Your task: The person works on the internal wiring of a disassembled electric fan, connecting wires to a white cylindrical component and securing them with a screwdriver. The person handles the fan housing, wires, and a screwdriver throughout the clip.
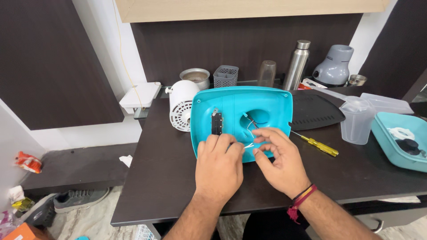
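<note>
Forearms: both enter from the bottom edge; the right wrist wears a red and dark thread band.
Left hand: palm down, fingers curled over the lower rim of the turquoise housing, steadying it; it grips the rim and nothing else.
Right hand: fingers partly bent, narrow spread, thumb and forefinger pinching thin white wires at the housing's lower edge.
Turquoise housing: rounded plastic shell standing tilted on the dark table, near the table's middle, hollow side facing the camera; a round opening sits at its centre.
Black switch block: fixed upright inside the housing, just above the left fingers.
Yellow-handled screwdriver: lying flat on the table, just right of the right hand, apart from it.
White motor: cylindrical, vented end forward, just beside the housing's left edge.
Black base plate: flat, behind and right of the housing.
Clear measuring jug: upright, well right of the hands.
Steel bottle: upright against the back wall.
</note>
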